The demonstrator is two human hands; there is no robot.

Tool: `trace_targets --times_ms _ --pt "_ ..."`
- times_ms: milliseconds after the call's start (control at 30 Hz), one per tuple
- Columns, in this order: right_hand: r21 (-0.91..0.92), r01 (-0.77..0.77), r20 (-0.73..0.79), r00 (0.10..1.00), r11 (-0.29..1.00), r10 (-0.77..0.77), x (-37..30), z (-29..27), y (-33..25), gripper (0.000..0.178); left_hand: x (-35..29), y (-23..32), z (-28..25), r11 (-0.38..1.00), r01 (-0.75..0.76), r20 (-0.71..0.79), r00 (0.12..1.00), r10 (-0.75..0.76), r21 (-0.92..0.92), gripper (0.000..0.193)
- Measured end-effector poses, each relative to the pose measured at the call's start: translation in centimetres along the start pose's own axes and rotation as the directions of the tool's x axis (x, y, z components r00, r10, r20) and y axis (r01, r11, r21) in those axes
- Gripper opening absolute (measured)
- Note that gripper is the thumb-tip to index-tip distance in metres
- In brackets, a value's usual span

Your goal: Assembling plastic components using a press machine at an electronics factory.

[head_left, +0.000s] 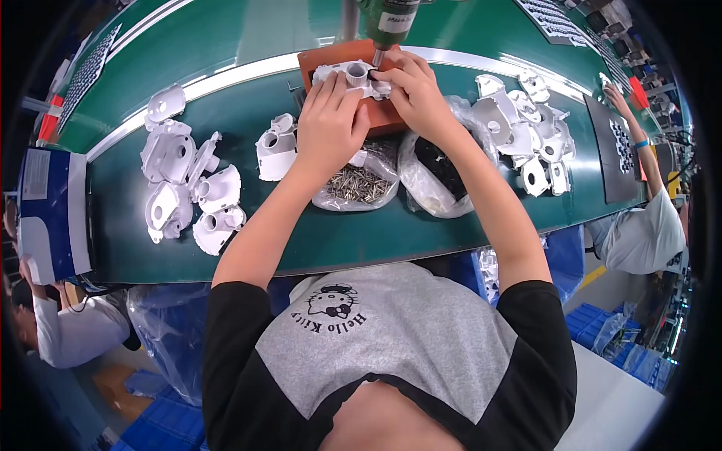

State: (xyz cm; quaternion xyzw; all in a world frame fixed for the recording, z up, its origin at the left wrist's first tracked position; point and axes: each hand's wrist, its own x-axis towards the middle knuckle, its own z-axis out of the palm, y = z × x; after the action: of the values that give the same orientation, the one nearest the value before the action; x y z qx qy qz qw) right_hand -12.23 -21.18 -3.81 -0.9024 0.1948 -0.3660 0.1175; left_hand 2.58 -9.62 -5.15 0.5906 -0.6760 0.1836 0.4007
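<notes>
A white plastic housing (pixel 356 73) with a round collar lies on an orange-red fixture block (pixel 316 58). My left hand (pixel 331 120) grips the housing's near left side, its fingers bent over the edge. At its right end is my right hand (pixel 415 89), thumb and forefinger brought together beside a small dark spot; what they hold is too small to make out. Just above these fingers the metal tip of a green power driver (pixel 389 22) points down. Close to my left wrist stands another white housing (pixel 276 154).
Nearer me are a clear bag of metal screws (pixel 357 185) and a bag of black parts (pixel 436 169). White housings are piled at left (pixel 169 154) and right (pixel 519 124). A blue-and-white machine (pixel 53 210) stands far left. Co-workers sit at both sides, one beside a dark mat (pixel 608 150).
</notes>
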Motion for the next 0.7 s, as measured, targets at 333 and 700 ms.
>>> trace_targets --times_ms 333,700 --pt "0.005 -0.144 -0.031 0.989 0.99 0.144 -1.9 -3.8 0.8 0.028 -0.2 -0.1 0.0 0.998 0.032 -0.001 0.999 -0.032 -0.055 0.023" --pt "0.733 -0.188 -0.289 0.784 0.654 0.549 20.5 -13.7 -3.6 0.021 0.0 0.0 0.2 0.998 0.03 -0.009 1.0 -0.03 -0.056 0.023"
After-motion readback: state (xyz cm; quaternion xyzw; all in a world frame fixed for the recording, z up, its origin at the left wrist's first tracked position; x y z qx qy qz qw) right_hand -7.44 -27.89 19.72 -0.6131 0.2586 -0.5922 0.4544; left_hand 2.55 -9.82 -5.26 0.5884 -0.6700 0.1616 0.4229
